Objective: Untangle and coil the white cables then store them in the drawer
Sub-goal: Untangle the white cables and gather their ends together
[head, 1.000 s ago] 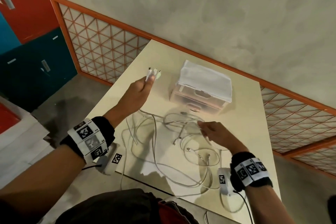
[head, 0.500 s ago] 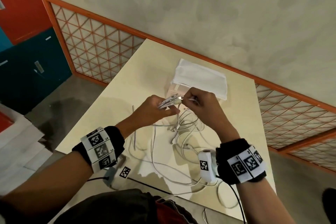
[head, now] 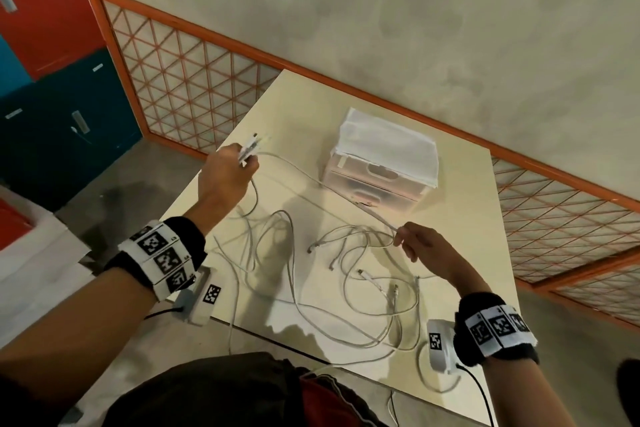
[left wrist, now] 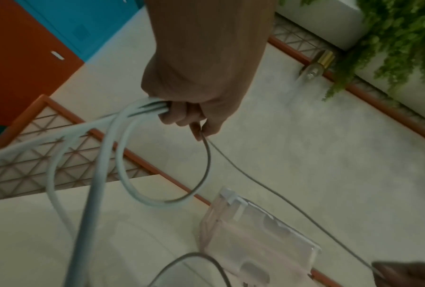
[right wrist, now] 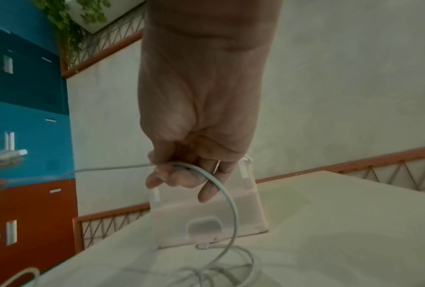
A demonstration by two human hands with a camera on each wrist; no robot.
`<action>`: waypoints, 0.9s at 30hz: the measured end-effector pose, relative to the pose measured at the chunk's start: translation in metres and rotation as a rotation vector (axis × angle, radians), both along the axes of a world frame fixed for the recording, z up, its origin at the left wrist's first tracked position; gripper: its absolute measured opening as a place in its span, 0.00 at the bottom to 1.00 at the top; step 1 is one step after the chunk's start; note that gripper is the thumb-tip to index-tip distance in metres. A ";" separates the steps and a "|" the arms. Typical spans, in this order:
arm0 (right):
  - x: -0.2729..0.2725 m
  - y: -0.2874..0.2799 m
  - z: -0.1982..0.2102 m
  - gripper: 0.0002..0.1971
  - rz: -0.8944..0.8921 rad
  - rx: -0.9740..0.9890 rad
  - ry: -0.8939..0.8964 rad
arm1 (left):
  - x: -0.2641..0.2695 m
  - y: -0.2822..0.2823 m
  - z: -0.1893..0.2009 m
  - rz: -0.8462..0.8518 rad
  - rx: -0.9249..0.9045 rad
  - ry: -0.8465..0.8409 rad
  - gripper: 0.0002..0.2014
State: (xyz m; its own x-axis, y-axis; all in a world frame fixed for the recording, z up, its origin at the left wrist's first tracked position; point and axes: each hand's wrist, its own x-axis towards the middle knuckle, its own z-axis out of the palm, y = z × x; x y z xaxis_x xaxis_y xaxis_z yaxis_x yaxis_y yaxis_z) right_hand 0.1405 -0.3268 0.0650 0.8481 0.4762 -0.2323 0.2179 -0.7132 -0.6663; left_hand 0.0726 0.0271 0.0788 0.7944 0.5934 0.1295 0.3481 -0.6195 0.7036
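A tangle of white cables (head: 349, 274) sprawls over the cream table (head: 460, 218). My left hand (head: 227, 173) is raised at the table's left side and grips a bundle of cable ends (head: 251, 149), whose strands (left wrist: 137, 110) leave its fist in the left wrist view. One cable (head: 311, 180) runs from that hand across to my right hand (head: 420, 243), which pinches it (right wrist: 201, 170) in front of the translucent drawer unit (head: 381, 177). Both drawers look closed, with a white cloth (head: 388, 146) lying on top.
An orange-framed lattice rail (head: 194, 80) runs behind and beside the table under a grey wall. Red and blue lockers (head: 52, 55) stand at the left. One cable loop (head: 436, 371) hangs over the table's near edge.
My hands were together in front of the drawer unit half a second ago. They have since drawn apart, the left going up and left, the right down and right, stretching one cable between them.
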 end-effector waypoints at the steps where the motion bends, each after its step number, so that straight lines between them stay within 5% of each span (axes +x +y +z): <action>1: 0.000 0.001 0.002 0.16 -0.005 0.003 -0.021 | 0.000 -0.003 -0.003 -0.033 0.032 0.067 0.15; 4: -0.008 0.016 0.018 0.13 0.047 0.025 -0.091 | 0.000 -0.018 -0.007 -0.093 0.045 0.175 0.17; 7: -0.018 0.043 0.039 0.11 0.154 0.106 -0.116 | -0.003 -0.041 0.001 -0.358 -0.111 0.015 0.27; 10: -0.023 0.069 0.060 0.10 0.222 0.145 -0.188 | -0.009 -0.070 0.015 -0.729 -0.481 0.036 0.13; 12: -0.023 0.081 0.069 0.11 0.258 0.137 -0.259 | -0.009 -0.080 0.016 -0.823 -0.539 0.105 0.05; 18: -0.012 0.065 0.039 0.12 0.139 0.180 -0.100 | -0.005 -0.060 0.016 -0.617 -0.364 -0.128 0.08; 22: -0.003 0.034 -0.020 0.10 0.097 -0.083 -0.076 | -0.005 -0.041 0.024 -0.475 -0.323 -0.349 0.09; 27: 0.003 0.011 -0.052 0.12 -0.121 -0.088 -0.189 | -0.010 -0.037 0.019 -0.581 -0.256 -0.249 0.12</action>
